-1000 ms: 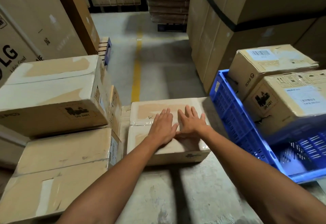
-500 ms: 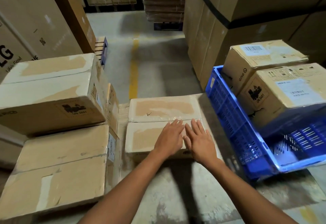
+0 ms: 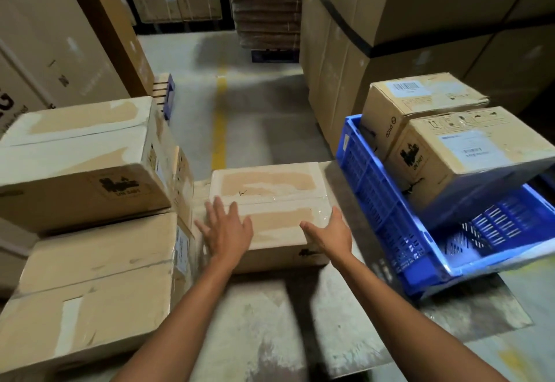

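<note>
The small box (image 3: pixel 270 189) stands on the concrete floor, between the stacked boxes (image 3: pixel 90 171) and the blue crate (image 3: pixel 375 201). The left hand (image 3: pixel 226 231) lies flat on its top near the left edge, fingers spread, gripping nothing. The right hand (image 3: pixel 332 233) is open at the near right corner, thumb apart. I think the hands are set wide so each can take one side for lifting.

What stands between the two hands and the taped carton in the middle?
Nothing visible does. The left hand is over the near left corner of the taped carton, the right hand at its near right corner. The stacked cartons and the blue crate stand to the sides.
</note>
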The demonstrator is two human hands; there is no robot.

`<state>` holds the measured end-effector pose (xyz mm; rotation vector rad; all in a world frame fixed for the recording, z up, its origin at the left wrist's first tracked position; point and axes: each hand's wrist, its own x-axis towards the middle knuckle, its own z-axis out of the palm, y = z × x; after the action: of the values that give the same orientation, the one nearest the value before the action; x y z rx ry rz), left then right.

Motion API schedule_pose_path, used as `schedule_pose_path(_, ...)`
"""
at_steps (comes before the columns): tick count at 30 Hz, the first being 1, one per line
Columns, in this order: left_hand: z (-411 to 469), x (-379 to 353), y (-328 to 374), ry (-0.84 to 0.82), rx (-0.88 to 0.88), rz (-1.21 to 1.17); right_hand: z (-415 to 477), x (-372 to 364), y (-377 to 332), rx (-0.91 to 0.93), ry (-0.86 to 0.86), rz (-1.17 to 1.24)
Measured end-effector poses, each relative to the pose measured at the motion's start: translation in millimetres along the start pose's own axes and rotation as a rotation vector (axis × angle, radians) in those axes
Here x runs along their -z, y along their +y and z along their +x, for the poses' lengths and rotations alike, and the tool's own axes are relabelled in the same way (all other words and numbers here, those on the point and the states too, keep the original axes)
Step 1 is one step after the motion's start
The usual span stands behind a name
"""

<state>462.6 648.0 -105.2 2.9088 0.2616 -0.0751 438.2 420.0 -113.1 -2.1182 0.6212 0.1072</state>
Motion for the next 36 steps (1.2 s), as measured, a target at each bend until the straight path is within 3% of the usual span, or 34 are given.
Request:
schedule_pose_path(3, 3.4, 9.5, -13.6, -0.064, 0.164, -0.231, -1.6, 5.2, -5.5, -0.036, 0.013, 0.143)
schedule_pose_path(6, 0.1, 9.6, -16.7, -0.036, 0.174, -0.327, -5.7, 7.3, -12.0, -0.036, 0.023, 0.191)
schedule_pose_path(11, -6.2, 10.0, -19.4, 0.062, 0.205, -0.583, -6.3, 20.7, -23.9, 0.053, 0.069, 0.131)
schedule_pose_path(18, 22.0, 19.9, -27.8, 0.172, 0.258, -1.027, 6.0, 39.4, -22.4, 0.119, -0.080, -0.119)
schedule_pose_path(22, 21.7, 35.0, -19.1, 0.269, 0.296, -1.354, 3.7, 36.9, -14.7, 0.187, 0.084, -0.153)
schedule_pose_path(25, 18.8, 32.5, -20.4, 0.321, 0.535, -1.590, 1.5, 32.9, -4.0, 0.203, 0.148, -0.196)
schedule_pose_path(27, 13.3, 26.6, -27.2, 0.221, 0.735, -1.651, 0.6, 30.2, 5.5, 0.185, 0.144, -0.203)
schedule_pose_path(30, 11.6, 23.4, -36.9, 0.051, 0.809, -1.746, 1.6, 32.7, 12.0, 0.080, 0.152, -0.071)
schedule_pose_path(33, 11.3, 33.1, -37.7, -0.015, 0.702, -1.659, 2.9, 41.9, 4.1, -0.001, 0.282, 0.303)
schedule_pose_path(36, 9.4, 46.7, -32.1, 0.108, 0.446, -1.423, -4.3, 52.5, -22.4, 0.075, 0.390, 0.472)
